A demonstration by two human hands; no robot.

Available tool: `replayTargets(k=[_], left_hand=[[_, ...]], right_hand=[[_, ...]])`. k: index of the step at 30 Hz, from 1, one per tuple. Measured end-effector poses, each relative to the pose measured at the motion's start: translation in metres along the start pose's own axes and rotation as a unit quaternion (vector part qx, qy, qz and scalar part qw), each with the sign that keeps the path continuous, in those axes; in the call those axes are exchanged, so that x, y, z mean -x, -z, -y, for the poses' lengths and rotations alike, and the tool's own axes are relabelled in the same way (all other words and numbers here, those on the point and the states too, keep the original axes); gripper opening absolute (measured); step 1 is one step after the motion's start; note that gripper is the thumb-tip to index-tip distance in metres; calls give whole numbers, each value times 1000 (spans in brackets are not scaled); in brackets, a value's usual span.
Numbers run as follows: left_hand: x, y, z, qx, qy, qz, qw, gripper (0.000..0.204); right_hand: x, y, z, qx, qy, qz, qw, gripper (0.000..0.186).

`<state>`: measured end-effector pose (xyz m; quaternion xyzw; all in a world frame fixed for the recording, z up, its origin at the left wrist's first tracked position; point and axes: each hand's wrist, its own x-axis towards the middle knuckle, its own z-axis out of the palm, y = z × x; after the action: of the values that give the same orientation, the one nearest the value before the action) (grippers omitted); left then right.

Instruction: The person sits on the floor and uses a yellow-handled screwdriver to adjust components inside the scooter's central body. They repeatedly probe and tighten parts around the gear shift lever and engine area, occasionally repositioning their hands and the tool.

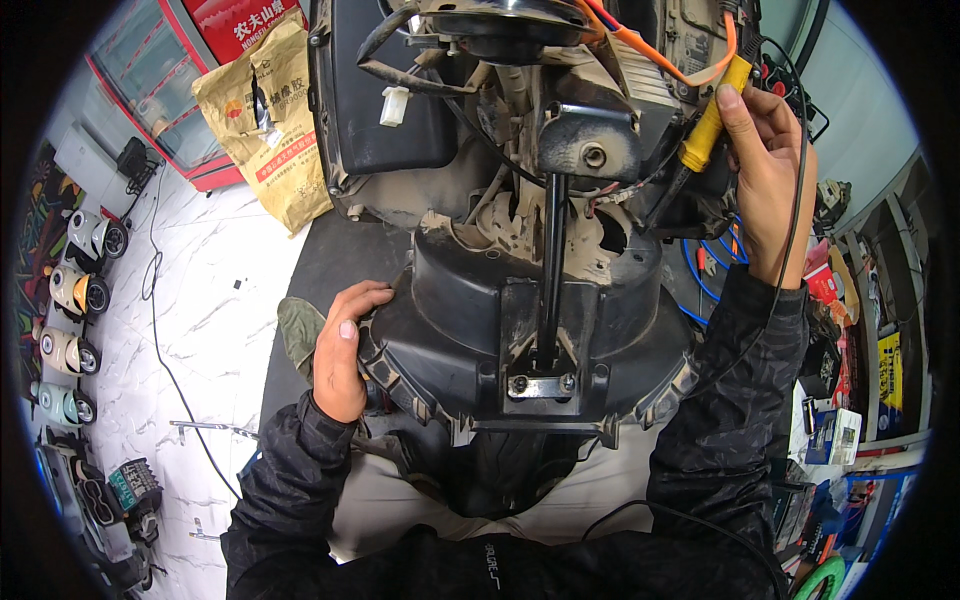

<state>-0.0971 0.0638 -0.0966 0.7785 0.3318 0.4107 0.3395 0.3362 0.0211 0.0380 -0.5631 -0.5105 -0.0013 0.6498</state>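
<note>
A dusty black plastic scooter panel (470, 345) lies in front of me, with a black metal rod (553, 280) standing along its middle. At the rod's lower end is a silver bracket (540, 386) with two bolts. My left hand (345, 345) rests against the panel's left edge, fingers stretched and thumb raised. At the upper right, my right hand (768, 165) grips a yellow-handled soldering iron (708, 130). Its dark metal shaft points down and left beside the panel's upper right part. The tip is hard to make out against the dark parts.
Orange cables (650, 52) and a white connector (394, 106) lie among the scooter's upper parts. A yellow paper sack (262, 120) stands at upper left near a red-framed cabinet (150, 80). Toy-like scooters (72, 290) line the far left; boxes (835, 437) fill shelves at right.
</note>
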Motion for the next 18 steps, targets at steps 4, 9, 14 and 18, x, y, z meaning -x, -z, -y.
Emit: replayTargets(k=[4,9,14,18], left_hand=[[0,-1,-1,-7,-1,-4,1000,59],[-1,-1,-1,-3,2,-3,1000,59],[-1,-1,0,-6,-3,-3,1000,59],[-1,-1,1,-5,-6,-3,1000,59]], right_hand=[[-1,0,-3,-7,-5,-4,1000,51],[-2,1,-7,-8,-16,-2,1000,53],[-1,-1,-8,-31,-3,-9,999,52],[-1,1,-5,8,-7,14,1000,50]])
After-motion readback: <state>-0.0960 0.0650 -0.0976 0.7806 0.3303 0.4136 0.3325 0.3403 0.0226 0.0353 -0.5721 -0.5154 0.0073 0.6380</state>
